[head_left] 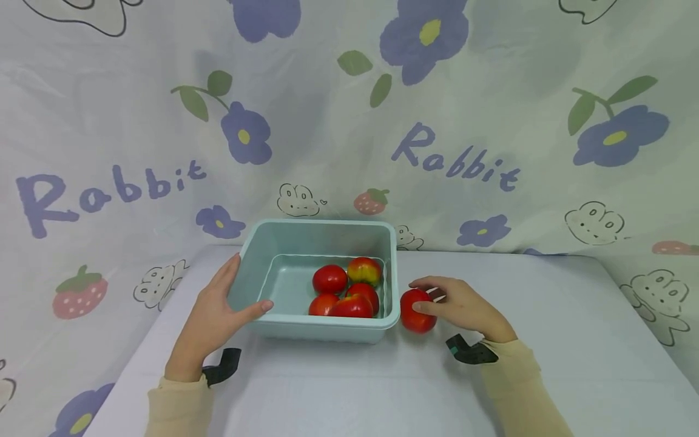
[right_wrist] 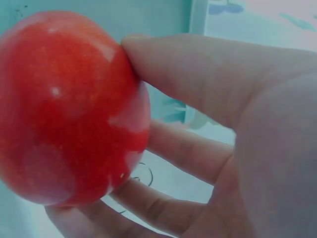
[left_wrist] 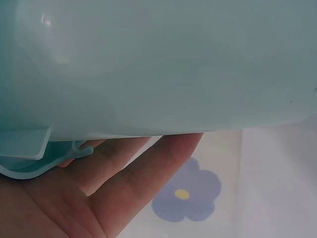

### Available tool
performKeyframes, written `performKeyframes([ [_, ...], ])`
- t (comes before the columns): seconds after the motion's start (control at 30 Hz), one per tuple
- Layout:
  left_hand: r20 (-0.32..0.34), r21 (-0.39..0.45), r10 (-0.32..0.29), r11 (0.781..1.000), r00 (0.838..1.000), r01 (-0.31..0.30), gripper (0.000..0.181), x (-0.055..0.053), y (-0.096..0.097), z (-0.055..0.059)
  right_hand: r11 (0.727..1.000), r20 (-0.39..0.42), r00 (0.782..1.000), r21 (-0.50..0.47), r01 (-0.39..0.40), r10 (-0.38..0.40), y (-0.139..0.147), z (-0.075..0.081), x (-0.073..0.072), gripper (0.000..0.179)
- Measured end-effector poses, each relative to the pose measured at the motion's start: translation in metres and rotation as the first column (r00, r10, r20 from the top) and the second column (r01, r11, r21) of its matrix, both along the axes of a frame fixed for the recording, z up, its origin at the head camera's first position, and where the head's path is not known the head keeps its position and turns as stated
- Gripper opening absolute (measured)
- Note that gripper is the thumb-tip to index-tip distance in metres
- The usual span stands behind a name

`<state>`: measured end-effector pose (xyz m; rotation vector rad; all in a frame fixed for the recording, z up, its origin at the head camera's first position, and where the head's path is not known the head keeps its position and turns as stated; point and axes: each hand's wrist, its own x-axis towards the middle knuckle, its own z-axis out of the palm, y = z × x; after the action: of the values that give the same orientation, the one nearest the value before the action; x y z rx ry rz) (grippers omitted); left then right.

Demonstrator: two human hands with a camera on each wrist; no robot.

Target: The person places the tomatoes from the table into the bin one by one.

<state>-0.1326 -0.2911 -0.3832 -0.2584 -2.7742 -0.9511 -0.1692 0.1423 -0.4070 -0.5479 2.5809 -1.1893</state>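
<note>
A pale blue-green plastic bin [head_left: 317,331] stands on the table, with several red apples [head_left: 330,279] gathered in its right half. One of those, an apple [head_left: 364,271] at the back, is partly yellow. My left hand [head_left: 212,315] grips the bin's front left corner, thumb over the front rim and fingers along the outer left wall. In the left wrist view, those fingers [left_wrist: 143,178] lie against the wall beside a small clip-like part. Just outside the bin's right wall, my right hand [head_left: 459,305] holds a glossy red apple [right_wrist: 69,109] between thumb and fingers.
White cloth covers the table [head_left: 327,394]. Behind it hangs a curtain [head_left: 327,152] printed with flowers, rabbits and strawberries, close to the bin's back rim. A black wrist strap piece [head_left: 222,366] sits at the left wrist, another black piece [head_left: 471,351] at the right.
</note>
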Motion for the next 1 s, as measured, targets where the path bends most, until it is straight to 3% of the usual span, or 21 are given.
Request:
performKeyframes([
  [0.27,0.016,-0.002,-0.001,1.0,1.0,0.001,0.101,0.002,0.002,0.002,0.997,-0.07,0.994,-0.029,0.077,-0.079,0.006,0.009,0.003,0.048],
  [0.7,0.025,-0.001,-0.006,1.0,1.0,0.006,0.101,0.003,0.002,0.003,0.983,-0.199,0.97,-0.15,0.107,-0.136,0.01,0.019,0.009,0.044],
  [1.0,0.025,0.002,-0.007,1.0,1.0,0.007,0.101,0.003,0.002,0.002,0.961,-0.286,0.93,-0.22,0.169,-0.23,0.006,0.027,0.011,0.046],
])
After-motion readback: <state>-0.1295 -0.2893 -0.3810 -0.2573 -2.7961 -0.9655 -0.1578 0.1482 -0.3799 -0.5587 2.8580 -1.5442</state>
